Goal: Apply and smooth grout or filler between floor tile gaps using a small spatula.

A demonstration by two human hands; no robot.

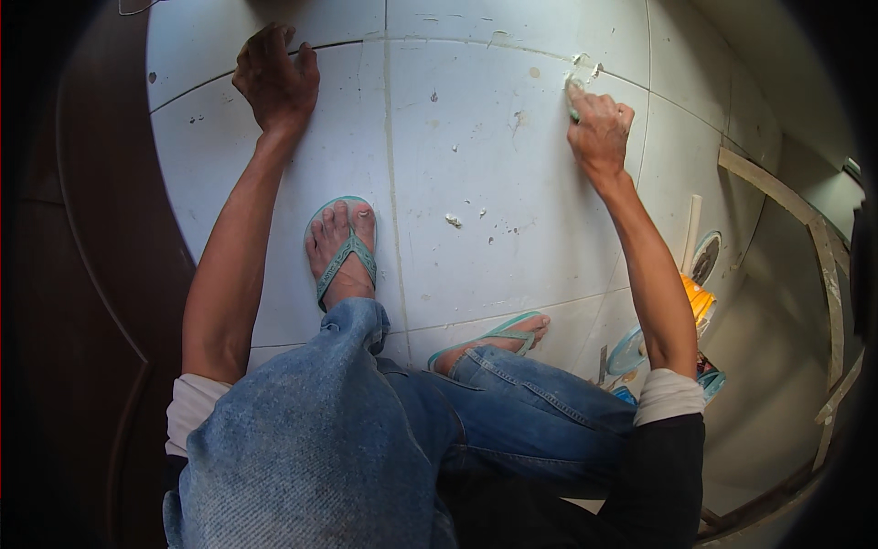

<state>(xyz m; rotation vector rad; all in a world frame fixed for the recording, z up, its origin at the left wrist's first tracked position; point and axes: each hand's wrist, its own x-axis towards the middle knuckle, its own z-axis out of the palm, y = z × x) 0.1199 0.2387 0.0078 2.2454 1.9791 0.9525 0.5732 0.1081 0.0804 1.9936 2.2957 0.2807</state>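
Note:
My left hand (280, 80) rests on the white tiled floor (466, 137) at a grout line in the upper left, its fingers apart and slightly bent, holding nothing that shows. My right hand (600, 130), at the upper right, has its fingers closed round a small pale green object (574, 113), partly hidden, too small to name. Its index finger points at a smear of white paste (581, 64) near a grout crossing. Small white lumps (453, 220) and dark specks lie on the tiles between my hands.
My feet in green flip-flops (343, 261) are below my hands. At the right are an orange bag (697, 300), a round drain cover (706, 256), a pale stick (691, 233), blue items and long tan strips (768, 185) near a wall. A dark brown panel (110, 302) borders the left.

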